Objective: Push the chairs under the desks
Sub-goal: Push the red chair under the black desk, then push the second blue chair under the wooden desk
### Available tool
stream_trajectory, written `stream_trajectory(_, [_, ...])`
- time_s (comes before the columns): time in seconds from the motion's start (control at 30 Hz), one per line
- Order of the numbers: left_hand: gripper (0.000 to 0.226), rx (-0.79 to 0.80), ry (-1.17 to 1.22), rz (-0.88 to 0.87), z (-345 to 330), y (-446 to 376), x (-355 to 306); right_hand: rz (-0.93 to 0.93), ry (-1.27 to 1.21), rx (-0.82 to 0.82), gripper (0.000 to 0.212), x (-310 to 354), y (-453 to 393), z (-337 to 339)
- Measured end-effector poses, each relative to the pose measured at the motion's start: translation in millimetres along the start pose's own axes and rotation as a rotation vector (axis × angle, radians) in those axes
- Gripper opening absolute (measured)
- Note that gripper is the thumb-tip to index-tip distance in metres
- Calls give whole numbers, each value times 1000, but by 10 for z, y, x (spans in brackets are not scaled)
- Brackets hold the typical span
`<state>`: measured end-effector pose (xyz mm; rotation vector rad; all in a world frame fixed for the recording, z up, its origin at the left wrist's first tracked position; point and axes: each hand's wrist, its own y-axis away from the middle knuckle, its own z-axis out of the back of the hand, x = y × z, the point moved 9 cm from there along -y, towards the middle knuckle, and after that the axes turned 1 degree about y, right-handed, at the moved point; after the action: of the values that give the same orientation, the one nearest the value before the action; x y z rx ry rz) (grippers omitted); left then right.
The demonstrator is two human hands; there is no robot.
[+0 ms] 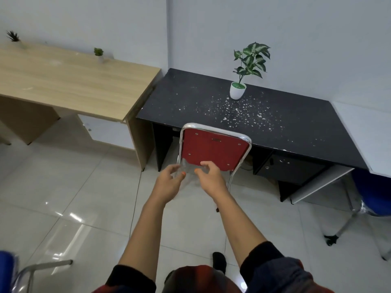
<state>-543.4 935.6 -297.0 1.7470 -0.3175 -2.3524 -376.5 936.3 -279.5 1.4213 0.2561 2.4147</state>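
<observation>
While reaching out with both arms toward the red chair [214, 152], neither the left hand [169, 182] nor the right hand [208, 178] gripping anything: fingers loosely curled and apart, just short of the backrest's lower edge, contact impossible to tell. Just beyond the fingertips, chair with seat already tucked beneath the black desk [243, 121]. Could go wrong: shoving low on the backrest, tipping or twisting the chair so its chrome frame knocks the desk edge; jolting the desk and toppling the white pot [237, 90], holding a leafy green plant, farther ahead and right of the hands. Far left, wooden desk [74, 81]; near right, blue chair [372, 193] not tucked in
</observation>
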Motion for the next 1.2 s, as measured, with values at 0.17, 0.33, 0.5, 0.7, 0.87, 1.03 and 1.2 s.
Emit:
stream_trajectory(0.17, [36, 15, -28, -62, 134, 385, -160, 64, -46, 6, 32, 80, 385, -84])
stream_trajectory(0.33, [35, -44, -47, -107, 286, 875, -253, 138, 10, 109, 36, 99, 736, -139])
stream_trajectory(0.5, [39, -175, -8, -140, 333, 1498, -317, 216, 31, 121, 30, 89, 1183, 98])
stream_trajectory(0.7, [33, -211, -35, -118, -54, 2658, -81, 225, -42, 247, 18, -439, 2038, 156])
stream_trajectory(0.87, [29, -261, -70, -59, -62, 3441, 293, 229, -11, 382, 23, -731, 2678, -113])
stream_trajectory(1.03, [31, -362, -89, -31, 255, 4011, 415, 306, -10, 461, 21, -567, 3194, -377])
stream_trajectory(1.2, [31, -442, -69, -50, 582, 4425, 513, 378, -4, 506, 20, -366, 3631, -608])
